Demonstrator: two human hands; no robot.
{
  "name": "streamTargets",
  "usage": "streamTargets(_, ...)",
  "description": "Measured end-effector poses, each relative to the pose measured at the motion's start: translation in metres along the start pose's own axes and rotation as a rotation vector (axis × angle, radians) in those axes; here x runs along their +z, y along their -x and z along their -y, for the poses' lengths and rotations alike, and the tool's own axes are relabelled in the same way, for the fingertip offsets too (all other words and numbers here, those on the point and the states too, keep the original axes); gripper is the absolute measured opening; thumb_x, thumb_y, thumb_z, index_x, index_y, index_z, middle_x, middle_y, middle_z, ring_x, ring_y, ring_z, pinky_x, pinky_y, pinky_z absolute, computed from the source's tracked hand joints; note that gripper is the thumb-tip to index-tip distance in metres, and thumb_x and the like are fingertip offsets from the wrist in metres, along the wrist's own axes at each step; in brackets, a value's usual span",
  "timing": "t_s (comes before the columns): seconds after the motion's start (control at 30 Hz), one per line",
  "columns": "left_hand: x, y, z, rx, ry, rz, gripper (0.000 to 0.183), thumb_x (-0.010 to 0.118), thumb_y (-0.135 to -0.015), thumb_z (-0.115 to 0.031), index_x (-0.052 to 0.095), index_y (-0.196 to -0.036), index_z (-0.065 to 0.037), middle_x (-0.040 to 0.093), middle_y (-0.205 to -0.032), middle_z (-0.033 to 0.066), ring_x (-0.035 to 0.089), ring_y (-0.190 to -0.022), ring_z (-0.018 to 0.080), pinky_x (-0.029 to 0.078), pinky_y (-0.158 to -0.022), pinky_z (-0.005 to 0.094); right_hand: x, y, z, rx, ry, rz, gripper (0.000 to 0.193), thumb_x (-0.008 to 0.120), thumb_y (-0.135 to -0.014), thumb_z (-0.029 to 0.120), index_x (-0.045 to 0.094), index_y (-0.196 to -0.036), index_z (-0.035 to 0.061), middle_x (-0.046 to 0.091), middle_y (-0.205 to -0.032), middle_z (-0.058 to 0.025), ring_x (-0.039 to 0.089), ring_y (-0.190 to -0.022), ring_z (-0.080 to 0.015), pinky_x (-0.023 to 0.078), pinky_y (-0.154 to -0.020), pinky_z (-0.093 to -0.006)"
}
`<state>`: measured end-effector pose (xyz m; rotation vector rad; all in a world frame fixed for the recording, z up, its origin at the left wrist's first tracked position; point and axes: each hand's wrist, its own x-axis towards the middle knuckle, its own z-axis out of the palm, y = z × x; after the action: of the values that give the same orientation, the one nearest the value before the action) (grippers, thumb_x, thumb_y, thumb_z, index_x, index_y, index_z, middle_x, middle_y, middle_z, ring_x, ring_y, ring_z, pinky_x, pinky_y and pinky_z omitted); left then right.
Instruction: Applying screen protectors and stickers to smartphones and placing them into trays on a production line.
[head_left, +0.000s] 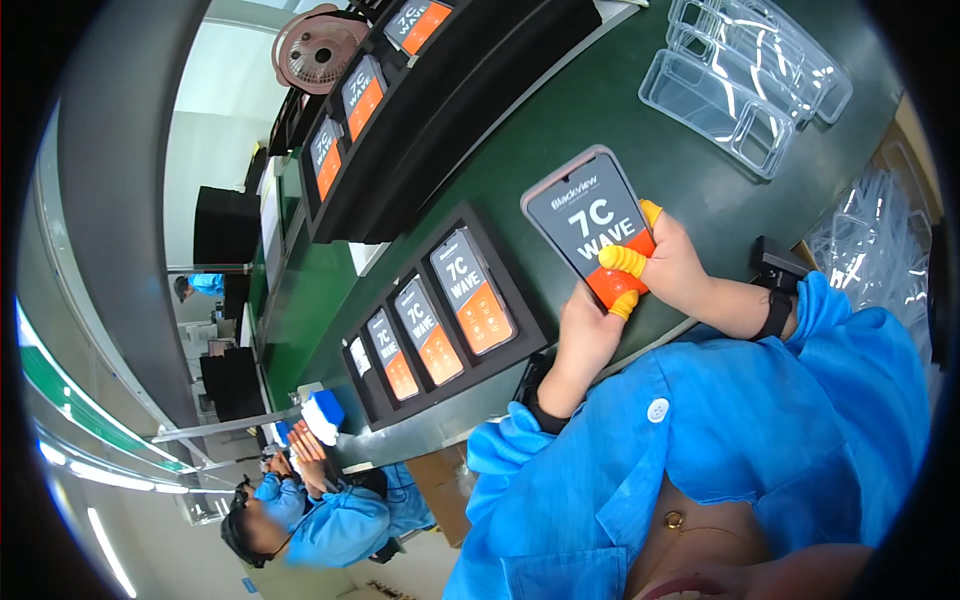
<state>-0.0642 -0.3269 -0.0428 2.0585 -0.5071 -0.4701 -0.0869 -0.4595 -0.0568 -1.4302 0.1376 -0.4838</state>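
A smartphone with a pinkish rim and a grey and orange front film is held tilted, screen toward me, above the green bench. My right hand grips its lower right edge, a yellow finger cot on the thumb lying over the orange part. At the bottom corner my left hand is closed on the phone too, its thumb also in a yellow cot. Fingers behind the phone are mostly hidden. Just left of the hands lies a black foam tray holding several phones with matching films, such as the nearest phone.
Clear plastic phone cases lie overlapped at the far right of the green bench. Stacked black trays with more phones stand at the back. Clear plastic bags fill a box on the right. A co-worker sits at the left.
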Motion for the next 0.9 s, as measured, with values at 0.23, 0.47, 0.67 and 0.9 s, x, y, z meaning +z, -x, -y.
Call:
streamTargets(0.23, -0.008, -0.001, -0.005, -0.005, -0.162, -0.120, 0.031, 0.063, -0.071, -0.012, 0.052, -0.097, 0.001, 0.060, -0.082, 0.0187, 0.060, -0.082, 0.0290, 0.046, -0.068, 0.0333, 0.018, 0.000, -0.007, 0.054, -0.170, -0.096, 0.032, 0.068, -0.071, 0.016, 0.050, -0.092, -0.0004, 0.057, -0.083, -0.0057, 0.053, -0.076, -0.0106, 0.044, -0.067, -0.0249)
streamTargets(0.47, -0.005, -0.006, -0.003, 0.061, -0.292, -0.187, 0.024, 0.059, -0.068, -0.008, 0.049, -0.089, 0.001, 0.057, -0.072, 0.0226, 0.055, -0.070, 0.0398, 0.044, -0.063, 0.0458, 0.013, 0.002, -0.019, -0.069, -0.050, -0.112, 0.033, 0.061, -0.078, 0.014, 0.044, -0.102, 0.0003, 0.055, -0.091, -0.0051, 0.053, -0.082, -0.0105, 0.044, -0.071, -0.0240)
streamTargets(0.67, -0.052, 0.023, -0.008, 0.189, -0.054, -0.079, 0.028, 0.058, -0.071, -0.005, 0.050, -0.097, 0.001, 0.059, -0.076, 0.0196, 0.058, -0.071, 0.0357, 0.046, -0.061, 0.0391, 0.037, 0.004, 0.006, 0.002, -0.079, 0.010, 0.037, 0.059, -0.080, 0.020, 0.042, -0.105, 0.0003, 0.053, -0.096, -0.0058, 0.051, -0.089, -0.0120, 0.042, -0.078, -0.0259)
streamTargets(0.9, -0.193, 0.091, 0.074, 0.170, 1.042, -0.492, 0.033, 0.051, -0.074, -0.013, 0.051, -0.102, 0.004, 0.058, -0.088, 0.0100, 0.057, -0.075, 0.0178, 0.047, -0.065, 0.0285, 0.003, -0.019, -0.001, -0.158, 0.430, 0.200, 0.025, 0.053, -0.083, 0.024, 0.051, -0.094, 0.0010, 0.045, -0.072, 0.0006, 0.041, -0.061, -0.0074, 0.036, -0.059, -0.0201)
